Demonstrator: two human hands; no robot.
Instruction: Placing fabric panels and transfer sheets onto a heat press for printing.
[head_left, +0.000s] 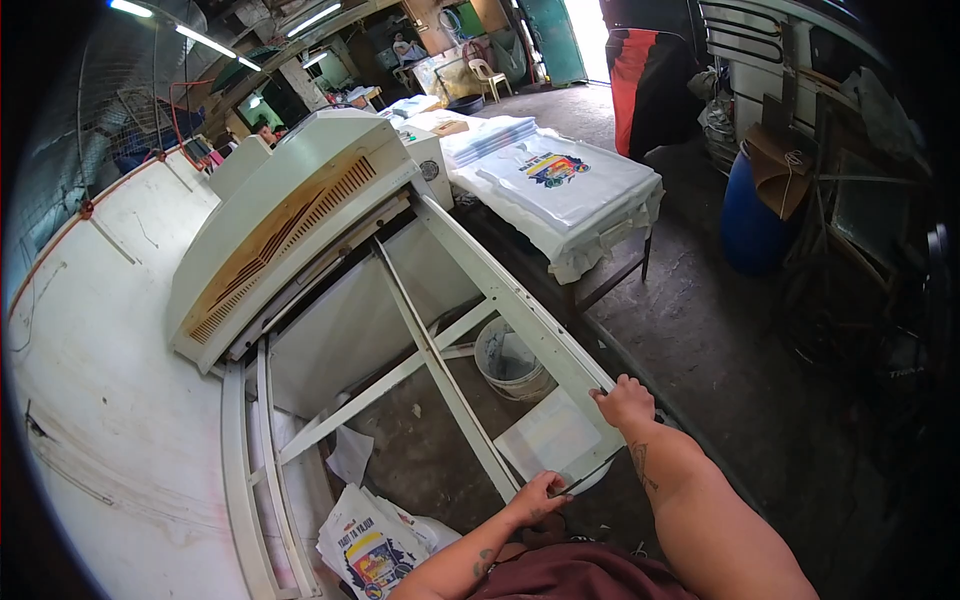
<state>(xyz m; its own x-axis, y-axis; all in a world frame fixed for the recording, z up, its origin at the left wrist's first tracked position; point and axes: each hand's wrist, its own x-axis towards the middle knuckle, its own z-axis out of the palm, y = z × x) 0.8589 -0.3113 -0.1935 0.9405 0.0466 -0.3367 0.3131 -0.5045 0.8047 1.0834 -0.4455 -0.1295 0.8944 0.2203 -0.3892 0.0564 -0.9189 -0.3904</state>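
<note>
A pale metal frame of long rails and crossbars stretches out from a large cream machine housing with brown-stained vent slots. My right hand grips the outer right rail near its close end, thumb on the inner side. At the frame's near end, my left hand curls its fingers over the dark edge bar; part of its grip is hidden. Beneath the rails, a dirty white bucket stands on the floor. A whitish flat sheet shows below the frame, close to both hands.
Printed white sheets lie piled below my left forearm. A covered table ahead right carries stacked printed shirts or bags. A blue drum stands farther right. The white wall runs along the left. People are in the background.
</note>
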